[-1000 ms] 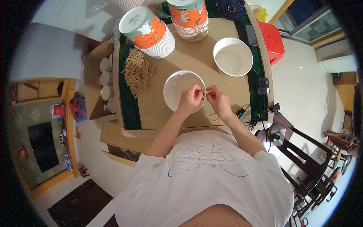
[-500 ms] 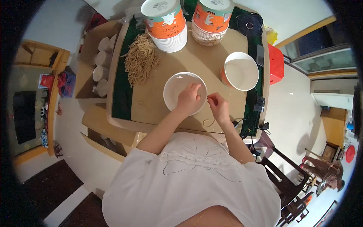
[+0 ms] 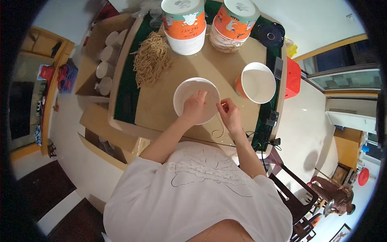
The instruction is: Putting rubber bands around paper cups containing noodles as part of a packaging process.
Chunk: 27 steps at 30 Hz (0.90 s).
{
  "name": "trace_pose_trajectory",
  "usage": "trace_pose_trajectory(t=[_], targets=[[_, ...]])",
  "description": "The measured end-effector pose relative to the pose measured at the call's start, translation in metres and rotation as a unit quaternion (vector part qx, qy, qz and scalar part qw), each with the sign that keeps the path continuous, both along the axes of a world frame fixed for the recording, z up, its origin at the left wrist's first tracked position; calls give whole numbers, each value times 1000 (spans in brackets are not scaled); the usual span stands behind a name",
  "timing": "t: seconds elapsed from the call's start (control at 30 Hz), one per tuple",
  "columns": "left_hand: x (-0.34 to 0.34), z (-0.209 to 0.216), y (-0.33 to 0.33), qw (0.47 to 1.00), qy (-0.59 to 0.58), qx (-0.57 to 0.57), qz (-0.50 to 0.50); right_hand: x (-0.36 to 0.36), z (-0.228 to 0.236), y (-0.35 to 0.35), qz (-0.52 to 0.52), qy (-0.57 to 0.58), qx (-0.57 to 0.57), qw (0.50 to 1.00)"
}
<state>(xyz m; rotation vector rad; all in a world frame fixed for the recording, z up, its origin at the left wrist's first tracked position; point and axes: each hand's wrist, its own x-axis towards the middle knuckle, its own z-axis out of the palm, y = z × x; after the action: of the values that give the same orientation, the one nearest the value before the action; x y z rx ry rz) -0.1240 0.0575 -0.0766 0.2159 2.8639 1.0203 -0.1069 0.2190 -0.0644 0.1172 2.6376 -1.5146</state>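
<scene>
A white paper bucket point(image 3: 180, 93) stands in front of me on the table, its mouth facing up. My left hand point(image 3: 194, 108) reaches down inside it, fingers loosely bent and apart; nothing shows in them. At the bucket's right rim, my right hand point(image 3: 229, 113) is closed in a pinch on a thin tan cord point(image 3: 219, 132), whose lower part curls on the table below the hand. Farther left lies a tangled heap of similar tan cords point(image 3: 151, 60). A second bucket, orange outside and white inside point(image 3: 259, 85), stands to the right.
Two upside-down stacks of orange and green printed buckets, left point(image 3: 184, 28) and right point(image 3: 234, 23), stand at the table's far side. Cardboard boxes point(image 3: 90, 60) holding white cups sit left of the table. Black cables point(image 3: 262, 143) lie near its right edge. A person point(image 3: 332, 193) is at far right.
My left hand has shifted slightly left and lower inside the bucket. The right hand has moved a little left along the rim, keeping its pinch. The whole view has turned slightly.
</scene>
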Motion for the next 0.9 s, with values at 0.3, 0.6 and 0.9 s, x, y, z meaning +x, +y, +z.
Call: trace_pose_trajectory(t=[0.3, 0.6, 0.9], targets=[[-11, 6, 16, 996, 9, 88, -29, 3, -3, 0, -3, 8, 3, 1000], [-2, -3, 3, 735, -482, 472, 68, 42, 49, 5, 58, -43, 35, 997], [1, -25, 2, 717, -500, 481, 65, 17, 59, -6, 276, 62, 155, 947]])
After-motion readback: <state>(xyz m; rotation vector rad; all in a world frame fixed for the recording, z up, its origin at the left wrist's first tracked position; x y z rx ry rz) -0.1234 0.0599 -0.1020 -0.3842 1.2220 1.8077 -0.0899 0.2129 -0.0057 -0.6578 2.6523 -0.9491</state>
